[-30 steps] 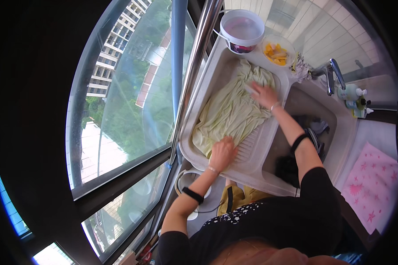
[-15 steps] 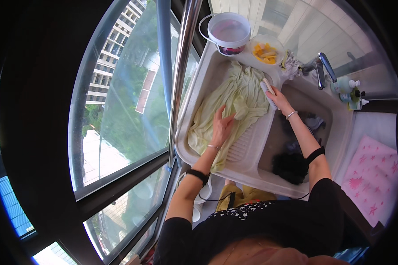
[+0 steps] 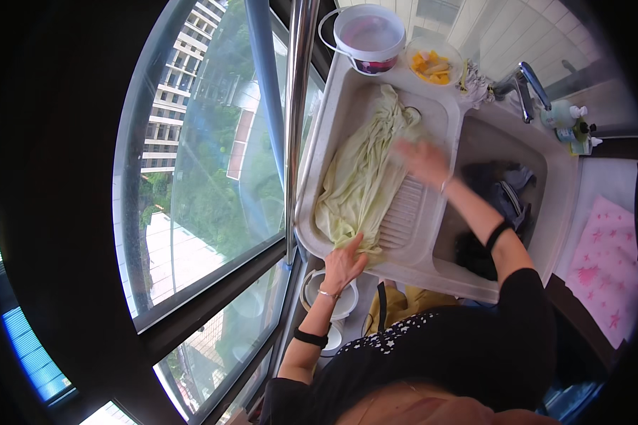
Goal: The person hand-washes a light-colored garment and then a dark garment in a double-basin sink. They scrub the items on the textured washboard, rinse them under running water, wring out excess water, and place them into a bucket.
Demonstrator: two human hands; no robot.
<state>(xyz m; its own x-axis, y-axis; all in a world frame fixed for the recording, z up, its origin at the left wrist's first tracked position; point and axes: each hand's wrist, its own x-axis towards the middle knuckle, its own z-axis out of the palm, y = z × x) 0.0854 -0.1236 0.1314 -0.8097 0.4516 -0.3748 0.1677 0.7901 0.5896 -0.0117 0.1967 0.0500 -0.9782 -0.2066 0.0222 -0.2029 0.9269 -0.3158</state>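
A wet, pale yellow-green garment (image 3: pixel 361 166) lies bunched lengthwise in the shallow left basin of the sink (image 3: pixel 439 244), partly beside the ribbed washboard (image 3: pixel 402 212). My left hand (image 3: pixel 344 265) grips the garment's near end at the basin's front edge. Over the garment's right side, my right hand (image 3: pixel 425 163) is smeared by motion. A pale blur at its fingers fits the scrub brush seen in it a moment before, though the brush's outline cannot be made out.
Dark clothes (image 3: pixel 503 191) soak in the right basin under the tap (image 3: pixel 528 92). A white bucket (image 3: pixel 368 39), a bowl of yellow pieces (image 3: pixel 430 67) and a crumpled cloth (image 3: pixel 476 83) line the back rim. Bottles (image 3: pixel 574 127) stand right; a pink star-patterned cloth (image 3: pixel 602 262) lies nearby.
My left hand has moved toward me, to the garment's near end. The right hand has come left from the divider onto the garment, which now lies narrower and uncovers more washboard.
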